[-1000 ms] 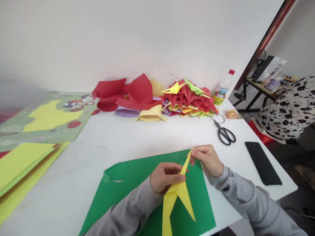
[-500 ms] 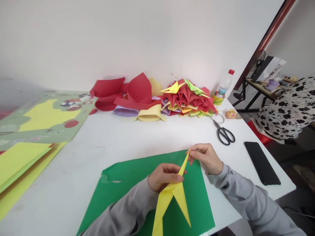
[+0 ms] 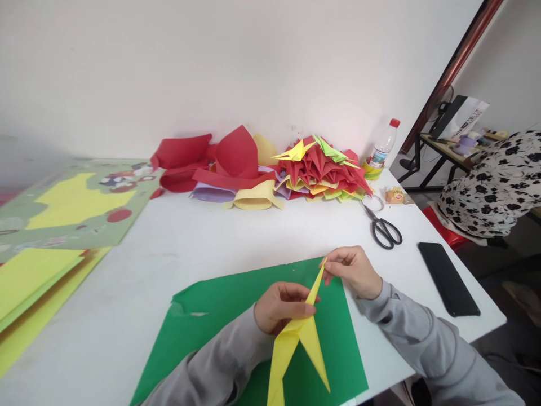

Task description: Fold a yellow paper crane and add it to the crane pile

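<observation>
A yellow folded paper piece (image 3: 311,349) with long pointed arms is held above a green sheet (image 3: 211,310) on the white table. My left hand (image 3: 282,307) pinches it near the middle, thumb on top. At its narrow upper tip, my right hand (image 3: 353,272) grips the paper between thumb and fingers. The two lower arms of the paper hang toward me, and one runs out of the bottom of the view.
Folded paper shapes (image 3: 321,169) and curled red paper (image 3: 236,152) lie along the wall. Scissors (image 3: 385,232), a black phone-like slab (image 3: 448,279), a bottle (image 3: 382,146) and a small packet (image 3: 395,195) are right. Yellow sheets (image 3: 38,282) lie left. A person in patterned clothing (image 3: 494,186) sits at right.
The lower part of the yellow paper has swung slightly to the right. Both hands keep their hold, almost in place. The whole view has shifted a little.
</observation>
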Demonstrator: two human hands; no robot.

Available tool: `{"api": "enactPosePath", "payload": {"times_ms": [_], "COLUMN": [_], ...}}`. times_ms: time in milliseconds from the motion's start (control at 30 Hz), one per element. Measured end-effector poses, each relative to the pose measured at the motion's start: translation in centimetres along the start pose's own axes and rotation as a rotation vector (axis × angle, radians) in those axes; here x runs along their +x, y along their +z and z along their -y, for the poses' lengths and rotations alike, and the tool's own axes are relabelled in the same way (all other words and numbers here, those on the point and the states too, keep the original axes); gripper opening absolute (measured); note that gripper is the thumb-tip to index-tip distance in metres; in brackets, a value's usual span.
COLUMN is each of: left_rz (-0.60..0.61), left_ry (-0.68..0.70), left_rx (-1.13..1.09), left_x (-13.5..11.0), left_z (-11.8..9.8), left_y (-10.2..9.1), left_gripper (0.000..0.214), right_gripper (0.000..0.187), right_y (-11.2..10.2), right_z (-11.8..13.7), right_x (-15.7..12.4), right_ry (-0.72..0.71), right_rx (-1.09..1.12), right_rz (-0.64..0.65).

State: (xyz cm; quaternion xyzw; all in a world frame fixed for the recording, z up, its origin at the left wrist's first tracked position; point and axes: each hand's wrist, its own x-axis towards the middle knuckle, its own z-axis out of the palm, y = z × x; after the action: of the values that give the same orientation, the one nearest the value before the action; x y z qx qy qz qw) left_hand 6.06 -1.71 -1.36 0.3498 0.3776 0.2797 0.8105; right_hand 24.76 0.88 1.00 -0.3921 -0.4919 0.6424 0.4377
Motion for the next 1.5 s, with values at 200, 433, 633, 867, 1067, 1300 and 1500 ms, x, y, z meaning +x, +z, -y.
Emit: {"api": "enactPosePath", "payload": {"times_ms": [200, 433, 633, 867, 1067, 1300, 1500], "left_rz": [-0.16, -0.123, -0.215, -0.212, -0.206, -0.135, -0.107], "left_ry": [0.262, 0.337, 0.289, 0.272, 0.272, 0.231, 0.255], "left_rx": [0.047, 0.039, 0.045, 0.101, 0.117, 0.172, 0.206], "left_x": [-0.2, -0.4, 0.5, 0.5, -0.2, -0.4, -0.3], "left_z": [0.3, 0.8, 1.3, 1.1, 0.2, 0.2, 0.2], "left_y": [1.3, 1.3, 0.6, 0.8, 1.7, 1.9, 1.8], "left_gripper": [0.052, 0.069, 0.048, 0.035, 0.031, 0.032, 0.031], "right_gripper": [0.025, 0.031, 0.034, 0.036, 0.034, 0.037, 0.035], "right_y": [-0.4, -1.1, 0.6, 0.5, 0.4, 0.4, 0.4], "right_z": [-0.4, 0.1, -0.2, 0.1, 0.2, 0.4, 0.1], "right_x": [0.4, 0.7, -0.4, -0.7, -0.8, -0.7, -0.7], "right_ry": [-0.038, -0.027, 0.047, 0.029, 0.075, 0.078, 0.051], "right_rx": [0.037, 0.035, -0.099, -0.21, -0.199, -0.169, -0.139], "right_rz": [-0.048, -0.111, -0.002, 0.054, 0.087, 0.079, 0.06]}}
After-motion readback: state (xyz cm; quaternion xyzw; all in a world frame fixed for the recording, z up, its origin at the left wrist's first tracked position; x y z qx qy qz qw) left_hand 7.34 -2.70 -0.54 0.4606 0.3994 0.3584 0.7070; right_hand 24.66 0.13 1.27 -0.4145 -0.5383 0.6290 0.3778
